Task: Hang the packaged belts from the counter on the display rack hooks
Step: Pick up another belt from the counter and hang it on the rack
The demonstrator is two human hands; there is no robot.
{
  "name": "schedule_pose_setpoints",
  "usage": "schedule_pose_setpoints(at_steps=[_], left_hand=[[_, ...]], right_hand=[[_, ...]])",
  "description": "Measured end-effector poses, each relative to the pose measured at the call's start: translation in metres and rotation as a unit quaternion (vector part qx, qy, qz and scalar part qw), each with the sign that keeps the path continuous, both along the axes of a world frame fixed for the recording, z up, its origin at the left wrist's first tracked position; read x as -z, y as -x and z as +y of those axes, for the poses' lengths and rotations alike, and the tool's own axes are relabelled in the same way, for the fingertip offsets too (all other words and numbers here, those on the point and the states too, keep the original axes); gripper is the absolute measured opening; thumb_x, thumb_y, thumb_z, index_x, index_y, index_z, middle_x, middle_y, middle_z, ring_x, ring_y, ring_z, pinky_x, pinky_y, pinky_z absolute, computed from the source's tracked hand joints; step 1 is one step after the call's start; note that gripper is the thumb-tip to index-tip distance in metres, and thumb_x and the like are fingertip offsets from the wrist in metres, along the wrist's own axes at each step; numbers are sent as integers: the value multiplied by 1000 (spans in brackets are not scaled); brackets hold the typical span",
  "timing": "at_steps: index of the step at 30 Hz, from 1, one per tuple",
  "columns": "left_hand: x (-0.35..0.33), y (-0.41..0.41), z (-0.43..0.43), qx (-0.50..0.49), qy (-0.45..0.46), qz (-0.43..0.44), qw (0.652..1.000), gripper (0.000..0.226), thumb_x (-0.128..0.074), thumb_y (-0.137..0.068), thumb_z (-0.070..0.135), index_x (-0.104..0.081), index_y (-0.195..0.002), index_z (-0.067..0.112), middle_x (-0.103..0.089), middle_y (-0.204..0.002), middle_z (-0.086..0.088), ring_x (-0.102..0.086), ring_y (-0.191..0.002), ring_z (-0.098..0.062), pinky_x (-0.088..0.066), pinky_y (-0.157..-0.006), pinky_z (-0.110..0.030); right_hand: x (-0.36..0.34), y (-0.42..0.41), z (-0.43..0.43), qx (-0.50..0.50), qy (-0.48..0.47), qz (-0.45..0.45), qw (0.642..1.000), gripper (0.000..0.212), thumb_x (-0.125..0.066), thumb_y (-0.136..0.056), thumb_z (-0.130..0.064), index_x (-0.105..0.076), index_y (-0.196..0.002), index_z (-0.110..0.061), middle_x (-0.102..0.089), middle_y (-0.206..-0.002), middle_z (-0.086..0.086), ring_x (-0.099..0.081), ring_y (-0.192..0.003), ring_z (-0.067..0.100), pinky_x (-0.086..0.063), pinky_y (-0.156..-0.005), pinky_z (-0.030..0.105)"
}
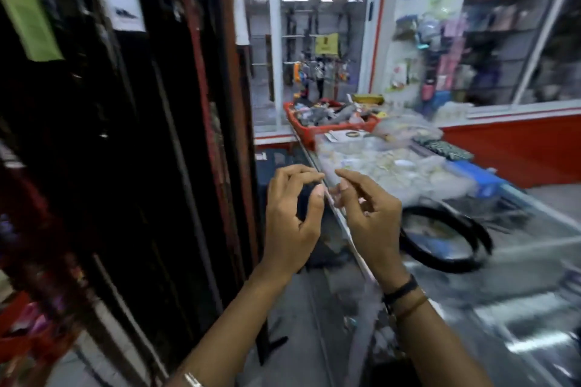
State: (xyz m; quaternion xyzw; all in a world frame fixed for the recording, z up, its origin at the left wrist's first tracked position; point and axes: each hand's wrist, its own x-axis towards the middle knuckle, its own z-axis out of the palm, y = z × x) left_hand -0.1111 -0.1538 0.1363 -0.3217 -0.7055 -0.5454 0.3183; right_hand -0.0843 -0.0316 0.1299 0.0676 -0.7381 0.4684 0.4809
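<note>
Both hands meet before the rack [125,135]: the left hand [290,223] and right hand [367,217] each pinch the top edge of a clear belt sleeve [349,242], which hangs down between the wrists. We judge the hole is being opened; we should keep the edge taut and level, then carry it to a free hook. A coiled belt [446,242] waits on the glass surface [518,286]. Hanging belts crowd the rack; hooks are hidden.
</note>
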Motion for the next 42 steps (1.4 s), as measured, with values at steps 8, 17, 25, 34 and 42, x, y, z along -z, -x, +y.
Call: schedule_pose_setpoints(at_steps=[8, 17, 25, 34, 42], left_hand=[[62, 12, 125, 107, 42, -167, 979, 24, -46, -92, 34, -61, -92, 16, -54, -99, -2, -55, -88, -4, -49, -78, -25], [99, 37, 252, 172, 98, -355, 914, 14, -52, -93, 16, -65, -90, 16, -63, -100, -7, -55, -81, -4, -41, -72, -7], [123, 80, 331, 131, 183, -375, 900, 22, -49, -94, 14, -66, -105, 7, -63, -113, -11, -57, -101, -22, -41, -85, -26], [139, 123, 359, 2, 406, -257, 877, 44, -36, -98, 40, -64, -113, 10, -54, -127, -15, -45, -120, -35, -33, -107, -48], [146, 101, 347, 21, 371, -291, 882, 43, -45, -93, 46, -57, -114, 10, -52, -122, -19, -37, -120, -34, -33, -103, -41]], right_hand=[[69, -3, 157, 166, -3, -141, 976, 18, -57, -91, -18, -70, -102, -9, -73, -91, 11, -66, -79, 24, -50, -69, 26], [106, 39, 303, 296, -26, -305, 905, 22, -53, -90, -17, -68, -104, -10, -70, -105, 17, -62, -96, 36, -51, -82, 44], [129, 94, 369, 155, -112, -513, 837, 29, -42, -96, -23, -51, -72, -7, -65, -92, 30, -61, -87, 41, -40, -69, 38], [137, 104, 364, 128, 30, -524, 841, 38, -42, -95, -21, -45, -59, -6, -53, -75, 19, -50, -75, 26, -33, -67, 33], [140, 88, 348, 47, 223, -554, 801, 3, -48, -89, -10, -50, -87, -12, -54, -49, 0, -46, -32, 10, -35, -36, 18]])
